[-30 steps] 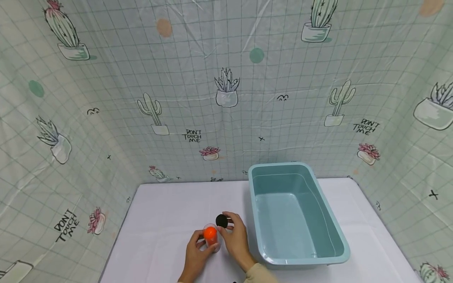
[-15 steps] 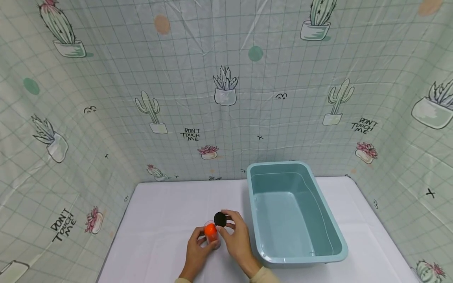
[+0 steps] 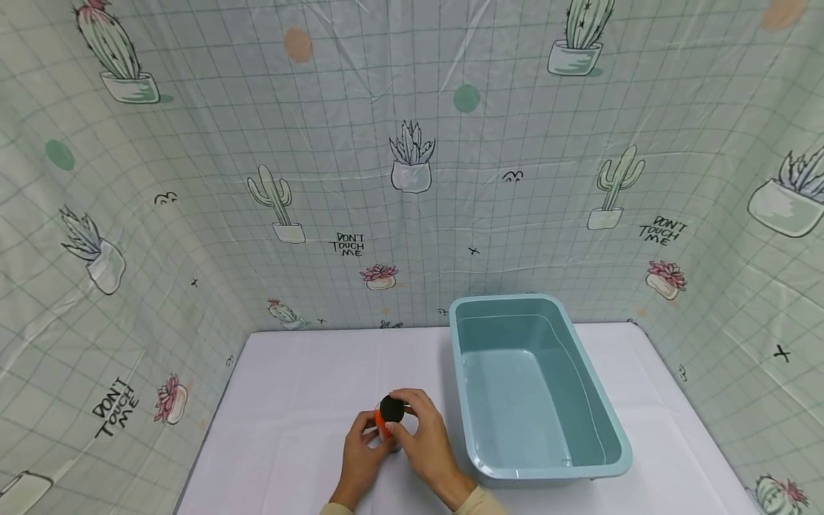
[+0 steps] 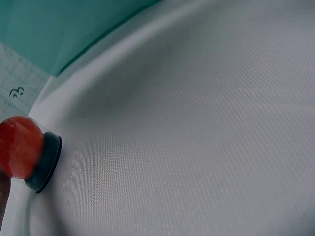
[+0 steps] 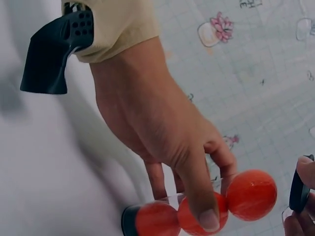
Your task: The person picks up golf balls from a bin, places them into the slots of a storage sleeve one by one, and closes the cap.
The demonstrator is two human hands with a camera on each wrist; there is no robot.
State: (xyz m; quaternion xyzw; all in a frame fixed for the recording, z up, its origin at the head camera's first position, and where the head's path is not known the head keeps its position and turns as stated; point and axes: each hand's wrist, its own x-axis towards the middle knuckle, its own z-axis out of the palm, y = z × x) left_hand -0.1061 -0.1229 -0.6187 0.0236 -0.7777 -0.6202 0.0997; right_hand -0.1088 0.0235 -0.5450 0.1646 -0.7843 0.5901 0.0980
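Observation:
Low in the head view, my left hand (image 3: 359, 459) grips a clear tube of orange balls (image 5: 252, 195). Three balls stand in a row inside it, with a dark base at the other end. Thumb and fingers wrap the tube's side in the right wrist view. My right hand (image 3: 430, 449) pinches a round black lid (image 3: 392, 409) by its edge. From the head camera the lid covers most of the tube's top; in the right wrist view a small gap separates it from the end ball. The left wrist view shows just one orange ball (image 4: 19, 147) and the dark base (image 4: 45, 162).
A light blue plastic basin (image 3: 492, 473) stands on the table to the right of my hands. White cloth (image 3: 290, 415) covers the table. Behind and at both sides hangs a cactus-print curtain (image 3: 412, 229).
My right hand has brought the black lid leftward, from beside the tube to over its mouth in the head view. The left hand keeps its grip and has barely moved.

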